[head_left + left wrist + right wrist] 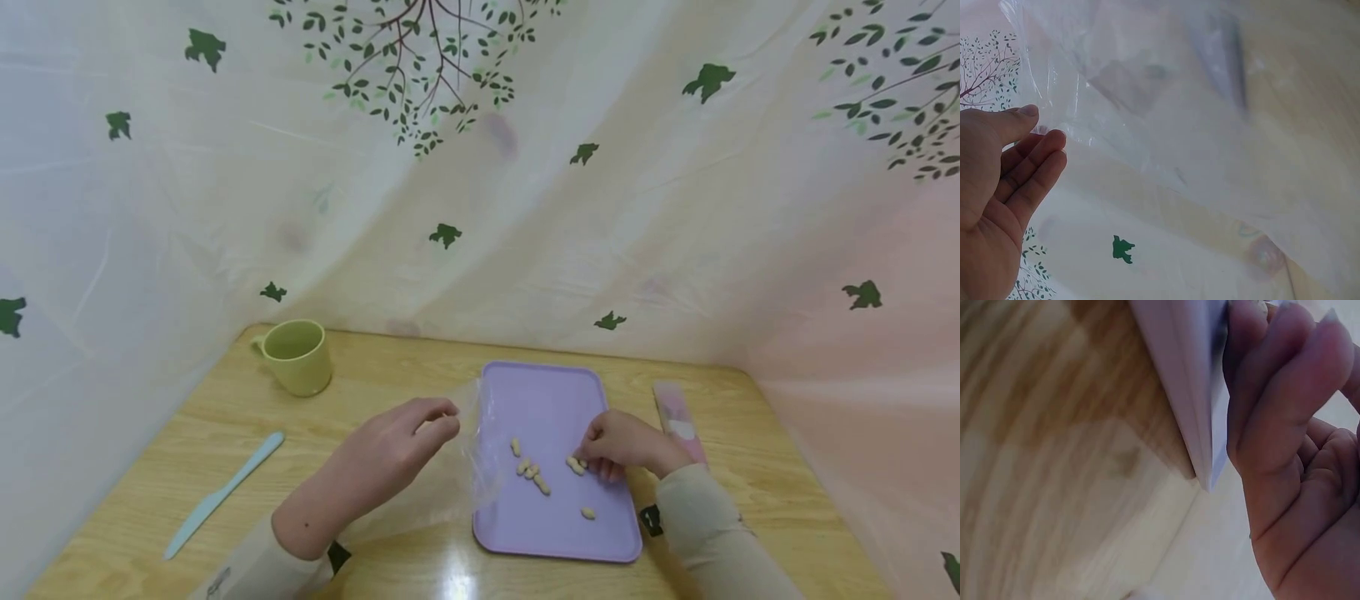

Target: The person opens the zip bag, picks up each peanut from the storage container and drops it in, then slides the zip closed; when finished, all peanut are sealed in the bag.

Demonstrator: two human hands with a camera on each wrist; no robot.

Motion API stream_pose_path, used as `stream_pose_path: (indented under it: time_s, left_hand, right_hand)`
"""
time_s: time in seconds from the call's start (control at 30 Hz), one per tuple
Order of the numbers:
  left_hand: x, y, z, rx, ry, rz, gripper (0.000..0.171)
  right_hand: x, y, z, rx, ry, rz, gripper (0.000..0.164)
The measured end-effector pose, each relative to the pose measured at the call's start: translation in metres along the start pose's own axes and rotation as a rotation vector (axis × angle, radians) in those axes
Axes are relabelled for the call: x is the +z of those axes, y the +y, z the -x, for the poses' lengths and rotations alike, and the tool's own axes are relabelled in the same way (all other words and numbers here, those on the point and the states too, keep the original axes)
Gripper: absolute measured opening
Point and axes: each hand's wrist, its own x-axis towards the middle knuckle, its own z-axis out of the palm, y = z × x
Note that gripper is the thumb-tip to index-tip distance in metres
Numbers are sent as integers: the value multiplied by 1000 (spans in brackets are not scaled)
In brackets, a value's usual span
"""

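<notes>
My left hand [397, 446] pinches the edge of a clear plastic bag [1147, 112] between thumb and fingers. The bag hangs beside the purple tray [540, 400] and overlaps its left edge. Over the tray's right side, my right hand [622, 442] has its fingers curled down, with the fingertips at a small group of unshelled peanuts [575, 465]. A pale bit of one peanut shows at those fingertips in the right wrist view. More peanuts [528, 470] lie in the middle of the tray, and a single peanut [588, 513] lies nearer its front.
A yellow-green mug [297, 358] stands at the back left of the wooden table. In front of it lies a light blue plastic knife [225, 492]. Right of the tray is a flat pink packet [678, 421]. A leaf-patterned curtain [510, 275] hangs behind the table.
</notes>
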Motion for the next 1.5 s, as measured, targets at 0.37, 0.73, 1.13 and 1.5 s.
stream_pose_path:
  time_s: [0.37,0.73,1.13,1.5]
  left_hand:
    - [0,1,1,-35,-47,7,27]
    - [-2,2,0,-31,-47,4,26]
    - [-4,4,-3,-33,-32,-4,27]
    - [-5,4,-3,-35,-46,-7,29]
  right_hand:
    - [6,-5,0,42,14,-5,20]
    - [5,-7,2,39,18,-20,18]
    - [-7,-19,11,-75,90,-86,17]
    - [-7,-62,33,-191,128,-243,24]
